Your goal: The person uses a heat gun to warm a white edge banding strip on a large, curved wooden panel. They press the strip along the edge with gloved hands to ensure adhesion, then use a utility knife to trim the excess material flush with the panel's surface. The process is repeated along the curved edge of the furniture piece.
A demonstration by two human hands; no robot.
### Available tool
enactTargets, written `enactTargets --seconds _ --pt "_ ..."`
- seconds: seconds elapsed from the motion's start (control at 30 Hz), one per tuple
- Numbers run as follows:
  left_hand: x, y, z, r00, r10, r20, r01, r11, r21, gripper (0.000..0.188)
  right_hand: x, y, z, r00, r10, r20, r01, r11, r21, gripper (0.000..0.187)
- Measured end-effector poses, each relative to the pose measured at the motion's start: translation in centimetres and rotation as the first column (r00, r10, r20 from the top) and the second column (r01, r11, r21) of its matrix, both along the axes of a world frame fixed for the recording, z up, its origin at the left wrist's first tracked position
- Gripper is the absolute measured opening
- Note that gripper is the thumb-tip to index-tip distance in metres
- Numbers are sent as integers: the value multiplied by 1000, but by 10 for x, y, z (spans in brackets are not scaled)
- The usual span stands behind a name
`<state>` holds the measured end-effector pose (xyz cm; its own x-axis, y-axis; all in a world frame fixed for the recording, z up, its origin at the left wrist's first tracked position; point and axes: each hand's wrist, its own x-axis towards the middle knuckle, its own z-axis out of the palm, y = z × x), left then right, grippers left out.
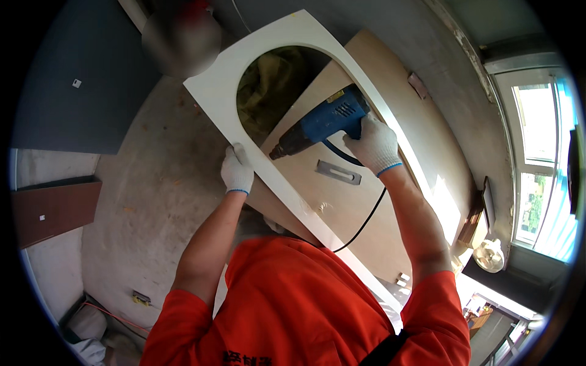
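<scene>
My right hand (376,145), in a white knit glove, is closed round the handle of a blue heat gun (326,117). Its metal nozzle points down and left, close to the inner edge of a white frame-like panel (268,38) with a large rounded opening. My left hand (237,169), gloved the same way, grips the panel's left edge near the nozzle; some of its fingers are hidden. Through the opening a tan board (390,213) shows, with a slotted grey metal plate (337,172) lying on it. A black cord (369,218) runs from the gun towards my body.
Dark olive cloth (268,85) fills part of the opening's far end. A blurred rounded thing (182,39) overlaps the panel's far left corner. Dark panels (79,104) lean at the left. A fan (489,255) and a window (537,131) are on the right.
</scene>
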<state>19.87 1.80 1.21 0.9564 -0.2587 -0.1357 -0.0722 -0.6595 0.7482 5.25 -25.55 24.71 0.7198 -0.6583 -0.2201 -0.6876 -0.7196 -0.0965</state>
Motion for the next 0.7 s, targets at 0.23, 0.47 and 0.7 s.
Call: enactTargets --seconds 0.23,0.47,0.7 --pt "-1 0 3 1000 3 -10 -3 1000 -11 57 -91 -7 25 989 48 -140 -46 999 11 34" --pt "2 0 5 999 -2 -47 4 999 46 63 -103 -2 22 989 56 -139 -56 998 5 28" --pt "-2 0 2 1000 5 -4 -5 1000 -2 56 -18 6 -11 995 -16 98 20 999 -34 38"
